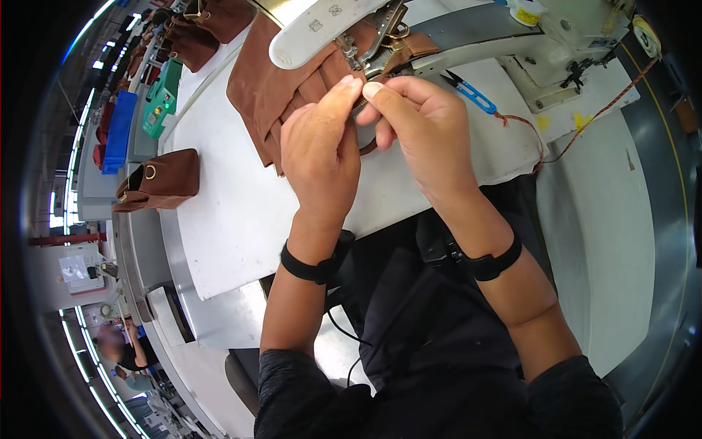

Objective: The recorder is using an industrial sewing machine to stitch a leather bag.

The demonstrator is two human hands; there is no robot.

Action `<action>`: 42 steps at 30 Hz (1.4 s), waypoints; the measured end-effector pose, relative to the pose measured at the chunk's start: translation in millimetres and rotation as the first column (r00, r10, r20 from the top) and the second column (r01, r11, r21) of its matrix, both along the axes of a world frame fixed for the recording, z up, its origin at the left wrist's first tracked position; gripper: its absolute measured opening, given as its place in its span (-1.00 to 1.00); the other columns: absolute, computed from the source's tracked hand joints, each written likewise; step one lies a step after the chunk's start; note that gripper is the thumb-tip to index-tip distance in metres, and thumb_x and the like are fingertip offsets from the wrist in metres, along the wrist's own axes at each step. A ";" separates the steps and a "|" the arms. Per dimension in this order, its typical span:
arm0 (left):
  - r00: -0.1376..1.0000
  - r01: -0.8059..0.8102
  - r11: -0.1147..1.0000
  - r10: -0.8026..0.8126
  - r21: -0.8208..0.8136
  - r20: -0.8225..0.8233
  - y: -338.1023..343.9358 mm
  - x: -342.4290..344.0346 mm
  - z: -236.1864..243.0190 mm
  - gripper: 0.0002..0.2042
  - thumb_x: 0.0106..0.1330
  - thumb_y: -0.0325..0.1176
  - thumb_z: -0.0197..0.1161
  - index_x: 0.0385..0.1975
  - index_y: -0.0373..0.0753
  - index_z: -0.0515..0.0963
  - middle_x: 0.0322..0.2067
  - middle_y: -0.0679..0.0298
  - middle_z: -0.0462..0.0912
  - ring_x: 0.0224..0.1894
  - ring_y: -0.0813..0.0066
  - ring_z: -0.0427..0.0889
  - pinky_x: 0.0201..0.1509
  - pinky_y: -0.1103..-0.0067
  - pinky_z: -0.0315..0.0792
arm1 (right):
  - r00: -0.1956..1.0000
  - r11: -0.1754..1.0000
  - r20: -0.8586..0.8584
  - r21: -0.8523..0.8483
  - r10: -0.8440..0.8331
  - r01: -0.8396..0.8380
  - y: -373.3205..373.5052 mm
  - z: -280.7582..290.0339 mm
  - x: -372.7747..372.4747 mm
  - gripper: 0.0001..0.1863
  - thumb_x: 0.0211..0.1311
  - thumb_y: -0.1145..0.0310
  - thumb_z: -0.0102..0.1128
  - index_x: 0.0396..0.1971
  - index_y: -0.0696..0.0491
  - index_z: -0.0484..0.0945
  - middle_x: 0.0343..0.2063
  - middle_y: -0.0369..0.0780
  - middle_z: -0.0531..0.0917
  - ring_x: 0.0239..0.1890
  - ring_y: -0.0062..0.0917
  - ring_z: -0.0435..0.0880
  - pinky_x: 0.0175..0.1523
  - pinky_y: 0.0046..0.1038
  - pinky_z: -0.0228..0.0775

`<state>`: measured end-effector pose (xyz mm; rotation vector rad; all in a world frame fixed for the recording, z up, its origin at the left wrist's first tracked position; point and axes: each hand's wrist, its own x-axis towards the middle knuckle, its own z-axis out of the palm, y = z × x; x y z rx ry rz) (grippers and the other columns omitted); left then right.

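Observation:
My left hand (322,150) is closed, its fingertips pinched on a brown leather bag piece (263,80) that lies folded on the sewing machine's white bed. Touching it at the tips, my right hand (431,128) is also in a pinch, thumb pressed to curled fingers at the edge of the same piece. The exact bit between the fingertips is hidden. Just beyond them stand the presser foot (349,53) and needle area, under the white machine head (318,33). A zip with metal teeth (395,55) shows beside the foot.
Blue thread snips (474,94) on a red cord lie right of my hands. A small brown bag (172,179) stands at the table's left edge. Beyond are a green box (161,99), a blue bin (119,132) and more brown bags (219,18). Another person (131,347) works far left.

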<state>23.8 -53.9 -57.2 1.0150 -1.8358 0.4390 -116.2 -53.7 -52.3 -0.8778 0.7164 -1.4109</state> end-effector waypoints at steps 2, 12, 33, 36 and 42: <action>0.999 0.033 0.999 -0.032 0.043 -0.023 1.7 1.2 -0.3 -0.63 0.13 -0.70 0.31 -0.07 -0.22 0.73 -0.09 0.28 0.81 -0.25 0.42 0.71 -0.08 0.50 0.48 | 0.999 0.999 0.018 -0.019 -0.027 0.027 -0.8 -1.3 1.8 -0.85 0.39 0.38 0.29 -0.33 0.15 0.67 -0.49 -0.29 0.70 -0.60 -0.75 0.49 -0.41 -0.66 0.34; 0.999 -0.013 0.997 0.017 0.083 -0.046 1.8 -0.9 2.4 -0.68 0.14 -0.65 0.31 -0.11 -0.20 0.74 -0.09 0.33 0.81 -0.27 0.43 0.69 -0.03 0.51 0.44 | 0.995 0.997 0.068 0.034 -0.070 0.068 -7.0 2.6 6.1 -0.86 0.35 0.41 0.31 -0.35 0.18 0.65 -0.55 -0.29 0.67 -0.62 -0.74 0.51 -0.46 -0.67 0.33; 0.992 -0.081 0.997 0.082 -0.015 0.098 -8.1 -3.1 18.5 -0.82 0.19 -0.56 0.38 -0.25 -0.13 0.69 -0.22 0.45 0.80 -0.18 0.49 0.71 0.03 0.50 0.36 | 0.983 0.982 0.133 0.155 -0.125 0.104 -5.2 8.0 9.9 -0.82 0.35 0.35 0.32 -0.38 0.15 0.67 -0.57 -0.31 0.65 -0.65 -0.68 0.54 -0.47 -0.64 0.35; 0.992 -0.086 0.996 0.087 -0.016 0.091 -8.5 -4.3 18.7 -0.84 0.20 -0.55 0.36 -0.26 -0.13 0.68 -0.23 0.45 0.80 -0.18 0.48 0.71 0.03 0.49 0.36 | 0.979 0.981 0.133 0.140 -0.153 0.134 -6.2 9.0 10.9 -0.77 0.36 0.31 0.32 -0.37 0.20 0.65 -0.61 -0.27 0.68 -0.68 -0.71 0.54 -0.53 -0.64 0.36; 0.995 -0.080 0.997 0.080 -0.014 0.055 -11.2 -5.2 16.8 -0.86 0.21 -0.55 0.35 -0.27 -0.15 0.67 -0.24 0.44 0.80 -0.19 0.46 0.71 0.03 0.49 0.37 | 0.978 0.974 0.075 0.136 -0.195 0.183 -6.6 12.5 12.6 -0.78 0.35 0.35 0.30 -0.40 0.21 0.67 -0.61 -0.27 0.64 -0.66 -0.69 0.49 -0.49 -0.63 0.32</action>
